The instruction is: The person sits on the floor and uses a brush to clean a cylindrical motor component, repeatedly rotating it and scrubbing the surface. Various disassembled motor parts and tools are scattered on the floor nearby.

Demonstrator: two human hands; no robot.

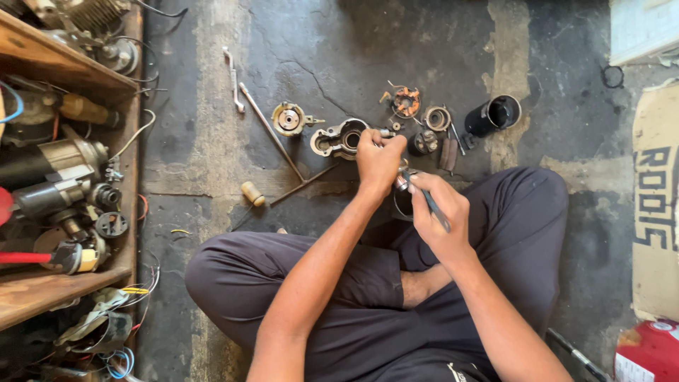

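Observation:
I sit cross-legged on a dark concrete floor. My left hand (377,159) reaches forward and grips a small metal part beside the aluminium starter housing (341,139) on the floor. My right hand (440,212) holds a thin dark tool (429,201), its tip against a small shiny metal piece (403,181) between both hands. What exactly the left fingers pinch is hidden by the hand.
Motor parts lie ahead: a round end cap (288,118), a copper brush holder (405,101), a ring (438,117), a black cylindrical casing (493,114), a long T-wrench (279,148), a screwdriver (250,196). Wooden shelves (64,64) with old motors stand left. Cardboard (656,205) lies right.

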